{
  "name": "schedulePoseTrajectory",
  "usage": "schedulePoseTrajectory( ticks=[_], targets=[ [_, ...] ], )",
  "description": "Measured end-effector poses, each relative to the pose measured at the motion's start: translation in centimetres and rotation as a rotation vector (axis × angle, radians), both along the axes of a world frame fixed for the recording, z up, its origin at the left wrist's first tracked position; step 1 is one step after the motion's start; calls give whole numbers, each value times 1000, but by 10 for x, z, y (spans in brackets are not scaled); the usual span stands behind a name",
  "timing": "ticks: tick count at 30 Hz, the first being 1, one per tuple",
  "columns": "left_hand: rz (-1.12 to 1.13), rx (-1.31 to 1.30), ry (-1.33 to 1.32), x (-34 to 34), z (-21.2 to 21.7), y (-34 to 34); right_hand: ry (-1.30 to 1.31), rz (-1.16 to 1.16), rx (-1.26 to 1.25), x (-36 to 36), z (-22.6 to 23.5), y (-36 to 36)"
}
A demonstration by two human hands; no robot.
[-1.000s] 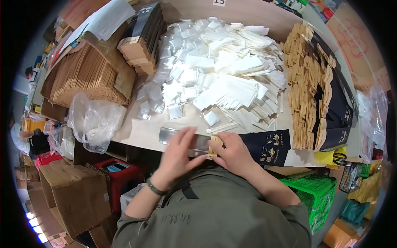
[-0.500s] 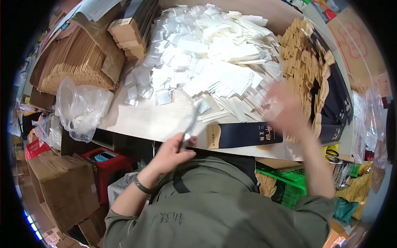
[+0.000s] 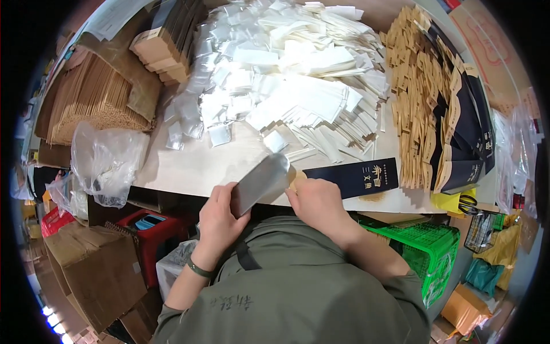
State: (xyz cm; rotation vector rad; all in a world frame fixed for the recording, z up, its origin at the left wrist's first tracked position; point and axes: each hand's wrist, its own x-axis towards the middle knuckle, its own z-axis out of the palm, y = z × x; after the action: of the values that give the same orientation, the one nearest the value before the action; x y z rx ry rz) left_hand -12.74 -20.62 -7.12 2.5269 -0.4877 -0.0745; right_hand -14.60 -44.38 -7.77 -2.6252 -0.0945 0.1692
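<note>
My left hand (image 3: 219,219) is closed around a flat, shiny silver piece (image 3: 259,184), tilted up at the table's front edge; whether it is metal or foil I cannot tell. My right hand (image 3: 322,205) has its fingers closed at the tan end of a dark blue paper sleeve (image 3: 350,176) with light lettering. That tan end meets the far right edge of the silver piece; the fingertips are partly hidden. Beyond my hands lies a heap of flat white packets (image 3: 321,94), with small clear packets (image 3: 220,135) along its left side.
Tan-ended dark sleeves (image 3: 421,97) stand packed on the right. A carton of brown folded card (image 3: 94,106) and a clear plastic bag (image 3: 106,163) are on the left. Below the table are a green crate (image 3: 429,246), a red box (image 3: 152,229) and black scissors (image 3: 468,204).
My right hand has come down and left from the sleeves to the blue sleeve's tan end. The silver piece in my left hand has turned its broad face up.
</note>
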Motion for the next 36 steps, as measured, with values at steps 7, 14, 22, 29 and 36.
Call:
schedulePoseTrajectory(
  ticks=[7, 14, 22, 29, 36],
  targets=[
    [-337, 214, 184, 10, 23, 25, 81, -50, 149, 14, 1, 5],
    [-541, -22, -119, 71, 23, 1, -96, 92, 303, 35, 9, 16],
    [-46, 171, 60, 143, 0, 4, -64, 233, -27, 72, 3, -34],
    [-49, 67, -298, 135, -8, 3, -490, 72, -42, 92, 20, -54],
    [-216, 340, -399, 141, -8, 10, -469, 87, -468, 127, 10, -68]
  ],
)
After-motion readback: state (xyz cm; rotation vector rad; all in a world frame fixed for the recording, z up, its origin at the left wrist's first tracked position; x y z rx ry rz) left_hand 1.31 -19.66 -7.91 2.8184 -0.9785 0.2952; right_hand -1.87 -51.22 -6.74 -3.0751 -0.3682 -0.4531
